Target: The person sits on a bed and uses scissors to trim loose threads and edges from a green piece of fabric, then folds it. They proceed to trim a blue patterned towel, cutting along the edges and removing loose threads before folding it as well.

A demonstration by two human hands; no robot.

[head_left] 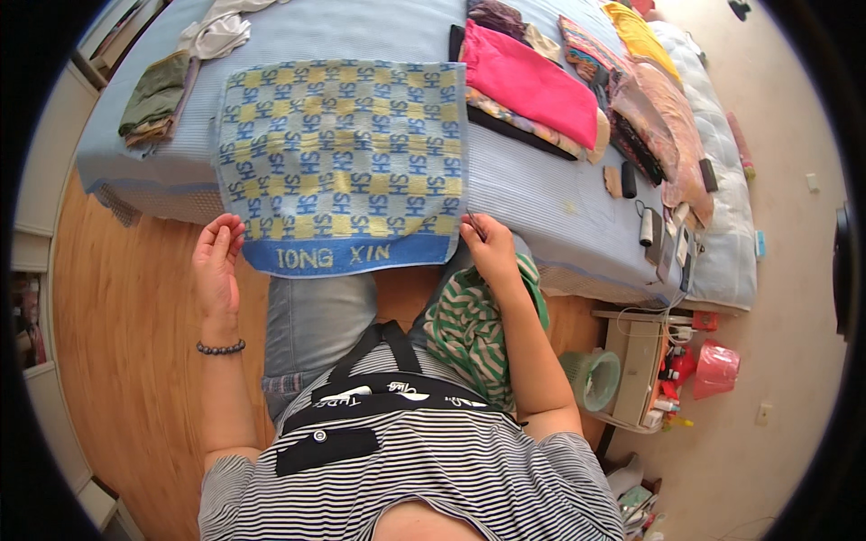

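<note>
A blue and yellow checked towel (343, 162) with a solid blue border is spread over the near edge of the bed, its lower end hanging above my lap. Beside its lower left edge, my left hand (218, 261) has thumb and fingers pinched together at the cloth's side; what is between them, if anything, is too small to make out. Close to the lower right corner, my right hand (494, 252) is closed around a thin dark tool (476, 227), whose exact kind is unclear. Green and white patterned cloth (465, 338) lies on my lap under the right forearm.
Folded clothes, including a pink garment (532, 81) and an olive one (153, 95), lie on the blue-covered bed (532, 194). Small dark objects and a phone sit at its right. A green bin (595, 380) and a small cabinet (622, 356) stand at lower right.
</note>
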